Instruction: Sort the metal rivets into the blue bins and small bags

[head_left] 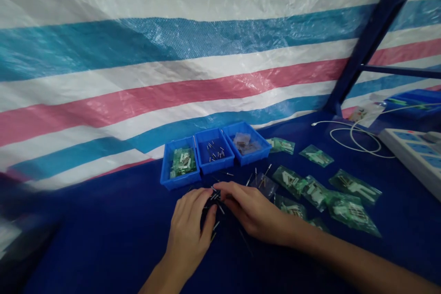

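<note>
My left hand and my right hand lie palm down on a dark blue table, fingertips meeting over a small heap of thin dark pins. Both sets of fingers curve over the heap and touch it; whether either hand grips any pin is hidden. More loose pins lie just beyond my right hand. Three small blue bins stand behind: the left bin holds green packets, the middle bin loose pins, the right bin clear bags.
Several sealed green packets are scattered to the right of my hands. A white cable and a white power strip lie at the far right. A striped tarp hangs behind, with a blue frame post.
</note>
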